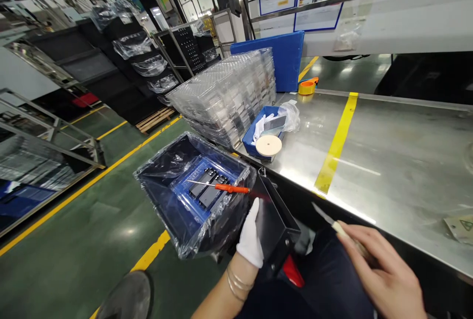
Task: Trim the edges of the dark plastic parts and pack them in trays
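- Left hand [250, 235], white-gloved, goes narrow, fingers together flat against a black rigid panel [275, 220] just right of the bin!
- Right hand [380, 265], bare, curls round a cream-handled steel-bladed knife [340, 228], right of the bin.
- Black plastic-lined bin [158, 186] – inside, a blue tray [183, 192] with black parts [207, 192] and an orange-handled screwdriver [231, 188].
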### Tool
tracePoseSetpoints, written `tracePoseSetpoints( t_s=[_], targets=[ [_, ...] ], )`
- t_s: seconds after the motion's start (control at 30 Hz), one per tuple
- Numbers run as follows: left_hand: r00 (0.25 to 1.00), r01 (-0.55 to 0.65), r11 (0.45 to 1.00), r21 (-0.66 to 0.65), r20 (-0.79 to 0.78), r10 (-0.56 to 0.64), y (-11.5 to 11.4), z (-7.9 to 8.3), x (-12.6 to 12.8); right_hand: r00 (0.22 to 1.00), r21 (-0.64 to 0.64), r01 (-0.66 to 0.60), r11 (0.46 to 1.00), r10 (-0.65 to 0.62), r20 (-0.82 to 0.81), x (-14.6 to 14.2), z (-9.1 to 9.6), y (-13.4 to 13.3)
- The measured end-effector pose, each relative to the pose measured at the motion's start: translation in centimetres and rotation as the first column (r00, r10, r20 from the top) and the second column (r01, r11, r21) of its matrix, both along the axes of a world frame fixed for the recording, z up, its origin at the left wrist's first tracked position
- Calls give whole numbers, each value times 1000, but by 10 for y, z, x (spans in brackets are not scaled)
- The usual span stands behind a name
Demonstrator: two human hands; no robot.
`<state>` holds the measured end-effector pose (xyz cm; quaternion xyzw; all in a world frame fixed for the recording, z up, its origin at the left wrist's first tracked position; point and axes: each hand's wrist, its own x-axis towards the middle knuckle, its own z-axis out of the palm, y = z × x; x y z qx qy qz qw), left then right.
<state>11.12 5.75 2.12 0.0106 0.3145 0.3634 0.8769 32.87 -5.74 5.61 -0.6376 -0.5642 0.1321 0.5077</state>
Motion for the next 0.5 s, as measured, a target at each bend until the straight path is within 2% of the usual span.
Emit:
tracePoseSetpoints(
  t_s=[0.07,0.1,0.17,0.23,0.3,0.5],
  targets=[
    [997,56,998,16,42,-57,5,-3,-10,1000,-28,27,999,-26,14,10,0,-8],
    [995,80,997,23,49,-81,7,-2,-14,999,-37,-10,999,11,33,12,1,-12],
    [993,106,994,31,47,-107,10,1,-18,985,-50,-158,986,161,62,12,5,-17],
    [991,117,993,34,62,-119,12,4,-20,944,-91,-323,942,328,42,5,12,-17],
    [987,112,993,37,111,-116,13,4,-19,908,-149,-417,896,419,-25,-3,18,-15],
    [972,117,992,53,199,-125,16,-6,-20,875,-257,-482,837,475,-96,-11,27,-8]
  ],
)
